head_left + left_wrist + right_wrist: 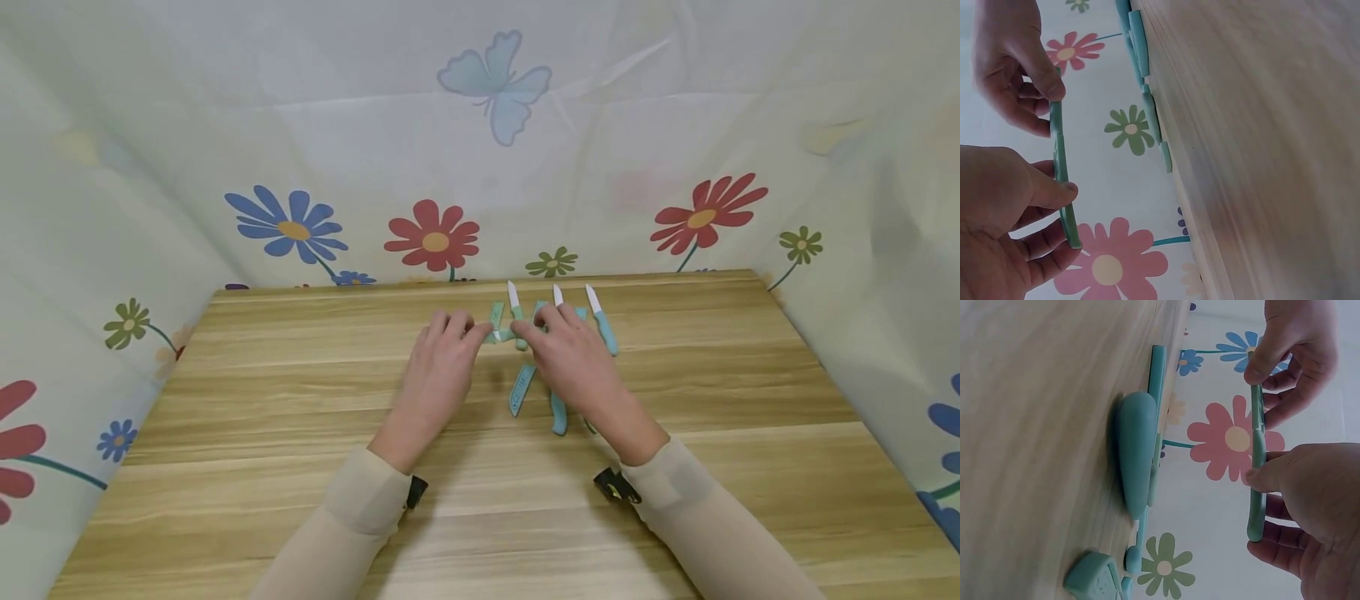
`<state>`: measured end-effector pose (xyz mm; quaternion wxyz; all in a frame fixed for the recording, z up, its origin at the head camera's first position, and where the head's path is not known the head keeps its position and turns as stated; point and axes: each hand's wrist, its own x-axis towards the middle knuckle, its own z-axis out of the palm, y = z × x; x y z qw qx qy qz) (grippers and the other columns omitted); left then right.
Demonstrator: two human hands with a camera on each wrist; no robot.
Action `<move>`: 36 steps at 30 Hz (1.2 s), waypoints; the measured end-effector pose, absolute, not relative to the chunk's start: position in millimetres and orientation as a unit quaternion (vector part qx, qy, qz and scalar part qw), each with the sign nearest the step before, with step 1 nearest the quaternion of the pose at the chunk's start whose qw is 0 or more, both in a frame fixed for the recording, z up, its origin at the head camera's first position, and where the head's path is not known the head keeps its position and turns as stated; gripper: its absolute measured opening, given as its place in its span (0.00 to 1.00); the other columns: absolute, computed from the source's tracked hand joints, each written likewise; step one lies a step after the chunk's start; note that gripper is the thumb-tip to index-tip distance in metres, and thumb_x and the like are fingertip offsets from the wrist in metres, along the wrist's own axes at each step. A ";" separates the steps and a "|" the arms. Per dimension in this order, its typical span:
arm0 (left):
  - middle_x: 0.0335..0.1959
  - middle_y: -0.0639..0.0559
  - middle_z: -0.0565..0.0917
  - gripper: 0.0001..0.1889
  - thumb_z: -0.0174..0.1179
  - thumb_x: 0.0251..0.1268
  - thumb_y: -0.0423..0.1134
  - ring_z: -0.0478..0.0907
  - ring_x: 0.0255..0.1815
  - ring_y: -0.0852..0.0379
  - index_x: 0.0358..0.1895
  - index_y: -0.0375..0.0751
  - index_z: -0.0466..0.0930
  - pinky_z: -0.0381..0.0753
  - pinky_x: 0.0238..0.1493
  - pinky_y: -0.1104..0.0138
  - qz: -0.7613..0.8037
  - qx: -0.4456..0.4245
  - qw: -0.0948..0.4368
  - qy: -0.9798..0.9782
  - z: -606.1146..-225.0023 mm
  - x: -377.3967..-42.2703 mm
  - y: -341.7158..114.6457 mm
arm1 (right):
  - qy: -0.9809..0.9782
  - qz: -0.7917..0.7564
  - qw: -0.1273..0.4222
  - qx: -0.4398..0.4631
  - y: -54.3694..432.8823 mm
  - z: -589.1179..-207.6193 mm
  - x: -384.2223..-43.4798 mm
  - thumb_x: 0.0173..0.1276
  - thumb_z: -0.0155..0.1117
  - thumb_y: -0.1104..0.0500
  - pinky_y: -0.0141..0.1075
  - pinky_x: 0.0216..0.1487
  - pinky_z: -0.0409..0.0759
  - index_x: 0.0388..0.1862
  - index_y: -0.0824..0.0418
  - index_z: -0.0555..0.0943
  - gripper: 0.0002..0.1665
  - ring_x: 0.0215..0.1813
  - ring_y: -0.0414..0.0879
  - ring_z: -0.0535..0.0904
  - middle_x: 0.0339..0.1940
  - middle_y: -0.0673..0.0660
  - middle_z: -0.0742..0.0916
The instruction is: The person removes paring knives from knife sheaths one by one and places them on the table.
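Both hands are raised above the table around one small green paring knife and its green sheath. My left hand point(442, 362) pinches the sheath point(1066, 215) between thumb and fingers. From the other side, my right hand point(573, 354) grips the knife's green handle point(1257, 515). The sheath and handle are in line, with a thin sliver of white blade showing between them; the rest of the blade is hidden in the sheath. Behind them lie another green sheath point(497, 312) and a green-handled knife point(519, 312) with a bare white blade.
Right of the hands lies a blue knife point(605, 332), blade pointing away. Nearer are a blue sheath point(521, 390) and a blue handle point(558, 414), partly under my right hand. Another white blade point(558, 293) shows beyond that hand. A flowered cloth wall point(360, 150) borders the wooden table point(300, 383).
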<state>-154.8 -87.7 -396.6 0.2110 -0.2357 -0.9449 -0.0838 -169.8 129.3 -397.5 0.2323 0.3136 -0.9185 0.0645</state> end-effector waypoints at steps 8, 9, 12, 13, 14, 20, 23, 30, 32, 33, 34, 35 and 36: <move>0.49 0.46 0.80 0.17 0.66 0.74 0.29 0.71 0.46 0.47 0.62 0.43 0.87 0.80 0.44 0.59 -0.082 -0.230 0.206 -0.948 -395.9 -153.3 -88.6 | -0.917 0.055 0.236 0.317 128.3 -395.7 -168.8 0.70 0.72 0.69 0.41 0.39 0.80 0.61 0.54 0.87 0.23 0.43 0.56 0.77 0.46 0.61 0.85; 0.49 0.46 0.80 0.17 0.66 0.74 0.29 0.71 0.46 0.47 0.62 0.43 0.87 0.80 0.44 0.59 -0.081 -0.230 0.206 -0.948 -396.0 -153.2 -88.7 | -0.918 0.055 0.235 0.316 128.3 -395.8 -168.7 0.69 0.72 0.69 0.40 0.39 0.80 0.61 0.54 0.87 0.23 0.43 0.56 0.77 0.46 0.61 0.85; 0.50 0.46 0.80 0.17 0.66 0.74 0.29 0.71 0.46 0.47 0.62 0.43 0.87 0.80 0.44 0.59 -0.081 -0.229 0.205 -0.948 -395.7 -152.7 -88.7 | -0.919 0.056 0.233 0.314 128.0 -396.3 -168.4 0.70 0.72 0.69 0.40 0.38 0.80 0.61 0.53 0.87 0.23 0.43 0.56 0.77 0.46 0.61 0.85; 0.49 0.46 0.80 0.17 0.66 0.74 0.28 0.72 0.46 0.47 0.62 0.43 0.87 0.80 0.44 0.59 -0.082 -0.229 0.206 -0.948 -395.7 -152.7 -88.7 | -0.919 0.058 0.233 0.314 127.9 -396.5 -168.3 0.70 0.72 0.69 0.40 0.37 0.80 0.61 0.53 0.87 0.22 0.43 0.56 0.77 0.46 0.61 0.85; 0.49 0.46 0.80 0.17 0.66 0.74 0.28 0.72 0.46 0.47 0.61 0.43 0.87 0.81 0.44 0.60 -0.081 -0.228 0.208 -0.948 -395.7 -152.7 -88.7 | -0.919 0.060 0.233 0.313 127.7 -396.8 -168.3 0.70 0.72 0.69 0.40 0.37 0.80 0.60 0.53 0.87 0.22 0.43 0.56 0.77 0.46 0.61 0.85; 0.48 0.45 0.81 0.15 0.65 0.74 0.27 0.73 0.46 0.46 0.59 0.42 0.88 0.82 0.44 0.59 -0.085 -0.229 0.211 -0.946 -395.6 -152.7 -88.9 | -0.919 0.071 0.233 0.310 127.7 -398.5 -168.7 0.71 0.71 0.69 0.39 0.35 0.80 0.60 0.53 0.87 0.21 0.43 0.56 0.77 0.45 0.61 0.84; 0.49 0.45 0.81 0.15 0.65 0.74 0.27 0.73 0.46 0.46 0.59 0.42 0.89 0.82 0.44 0.59 -0.084 -0.229 0.211 -0.947 -395.3 -152.8 -89.1 | -0.919 0.073 0.232 0.310 127.9 -398.0 -168.9 0.71 0.71 0.70 0.40 0.36 0.80 0.60 0.53 0.87 0.22 0.43 0.56 0.77 0.46 0.61 0.84; 0.49 0.45 0.81 0.15 0.65 0.74 0.28 0.73 0.47 0.46 0.59 0.42 0.89 0.83 0.44 0.59 -0.084 -0.226 0.209 -0.948 -395.3 -152.9 -89.5 | -0.920 0.074 0.227 0.310 128.6 -398.6 -170.3 0.72 0.71 0.70 0.39 0.35 0.78 0.61 0.53 0.87 0.22 0.42 0.55 0.76 0.46 0.60 0.84; 0.49 0.45 0.81 0.15 0.65 0.74 0.28 0.73 0.47 0.46 0.59 0.42 0.89 0.83 0.44 0.59 -0.083 -0.225 0.207 -0.948 -394.7 -152.6 -89.7 | -0.921 0.074 0.226 0.310 128.7 -398.8 -170.4 0.71 0.71 0.70 0.39 0.35 0.78 0.61 0.53 0.87 0.22 0.42 0.55 0.76 0.46 0.60 0.84; 0.49 0.45 0.81 0.15 0.65 0.74 0.28 0.73 0.47 0.46 0.59 0.43 0.89 0.82 0.44 0.59 -0.083 -0.225 0.207 -0.948 -394.5 -152.6 -89.8 | -0.921 0.073 0.226 0.309 128.6 -398.7 -170.5 0.71 0.71 0.70 0.39 0.35 0.78 0.61 0.53 0.87 0.22 0.42 0.55 0.76 0.46 0.60 0.84; 0.49 0.45 0.81 0.15 0.65 0.74 0.28 0.73 0.47 0.46 0.59 0.43 0.89 0.82 0.43 0.59 -0.082 -0.225 0.206 -0.949 -394.4 -152.6 -89.9 | -0.921 0.073 0.226 0.309 128.5 -398.7 -170.5 0.71 0.70 0.70 0.39 0.36 0.78 0.61 0.53 0.87 0.22 0.42 0.55 0.76 0.46 0.60 0.84; 0.49 0.46 0.81 0.15 0.65 0.74 0.28 0.73 0.47 0.46 0.59 0.43 0.89 0.82 0.43 0.59 -0.081 -0.225 0.206 -0.949 -394.5 -152.6 -90.1 | -0.921 0.072 0.225 0.309 128.5 -398.7 -170.5 0.71 0.70 0.70 0.39 0.36 0.78 0.61 0.53 0.87 0.23 0.42 0.56 0.76 0.46 0.60 0.84; 0.49 0.46 0.81 0.15 0.66 0.74 0.28 0.73 0.47 0.46 0.59 0.43 0.89 0.82 0.44 0.59 -0.081 -0.225 0.205 -0.949 -394.4 -152.5 -90.3 | -0.921 0.071 0.225 0.309 128.5 -398.7 -170.5 0.71 0.70 0.71 0.40 0.36 0.78 0.61 0.53 0.87 0.23 0.42 0.56 0.76 0.46 0.61 0.84</move>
